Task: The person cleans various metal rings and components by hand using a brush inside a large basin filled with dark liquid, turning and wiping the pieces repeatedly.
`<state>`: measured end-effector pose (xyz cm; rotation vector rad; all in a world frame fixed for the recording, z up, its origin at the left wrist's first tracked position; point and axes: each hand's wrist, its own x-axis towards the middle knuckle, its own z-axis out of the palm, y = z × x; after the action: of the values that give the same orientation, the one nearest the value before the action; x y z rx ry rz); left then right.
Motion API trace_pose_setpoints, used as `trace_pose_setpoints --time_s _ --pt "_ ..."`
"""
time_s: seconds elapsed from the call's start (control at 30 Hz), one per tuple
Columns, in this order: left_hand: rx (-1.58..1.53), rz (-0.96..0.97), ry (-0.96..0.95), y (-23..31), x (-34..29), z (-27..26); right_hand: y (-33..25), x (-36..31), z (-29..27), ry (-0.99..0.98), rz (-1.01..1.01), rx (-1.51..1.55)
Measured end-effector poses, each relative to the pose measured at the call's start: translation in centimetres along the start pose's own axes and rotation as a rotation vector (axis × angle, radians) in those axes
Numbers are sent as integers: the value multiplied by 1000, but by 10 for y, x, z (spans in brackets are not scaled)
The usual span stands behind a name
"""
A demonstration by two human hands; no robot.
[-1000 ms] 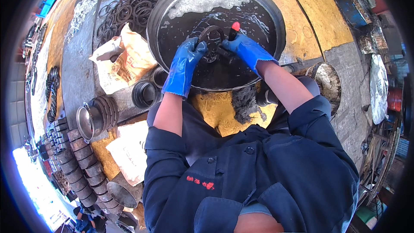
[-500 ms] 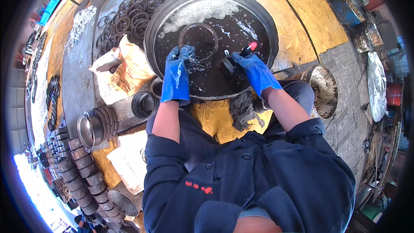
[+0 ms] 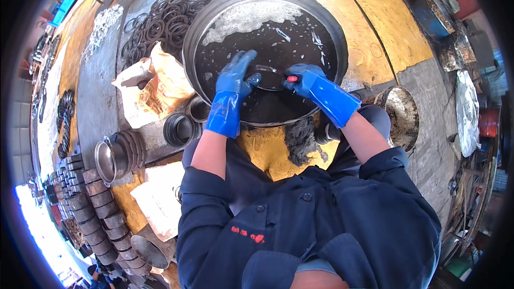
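Note:
A wide round metal basin holds dark liquid with pale foam along its far side. My left hand, in a long blue rubber glove, is over the basin with fingers stretched and thumb apart. Beside its thumb lies a metal ring, tilted and partly hidden between the hands. My right hand, gloved the same way, is closed round a brush, whose red handle end points toward my left hand. The brush's head is hidden.
Many dark rings are heaped left of the basin, near a torn paper sack. Stacked metal rings stand nearer me. A dirty bucket is at my right knee. Rows of cylindrical metal parts lie at lower left.
My left hand's fingers have opened out from their grip on the ring, which has come lower and tilted. My right hand has moved left and turned the brush, its red end now pointing left.

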<state>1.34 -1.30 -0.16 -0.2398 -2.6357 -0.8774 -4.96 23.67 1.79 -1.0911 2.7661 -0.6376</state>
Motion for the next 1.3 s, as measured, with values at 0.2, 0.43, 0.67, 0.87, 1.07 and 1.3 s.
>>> trace_pose_setpoints --time_s 0.2,0.43,0.67,0.87,1.07,1.3 --pt "96 -373 -513 19 8 -10 9 2 14 126 63 64" --pt "-389 -546 -176 2 -10 -21 10 0 5 -104 451 567" --pt "-659 -517 -154 21 -11 -28 -22 18 9 417 23 231" --pt "-784 -444 -75 9 -8 -13 -1 24 41 19 641 1190" --pt "-744 -538 -33 24 -7 -21 -45 -1 14 -17 682 1779" --pt "-437 -503 -106 13 -6 1 -1 8 22 270 490 979"
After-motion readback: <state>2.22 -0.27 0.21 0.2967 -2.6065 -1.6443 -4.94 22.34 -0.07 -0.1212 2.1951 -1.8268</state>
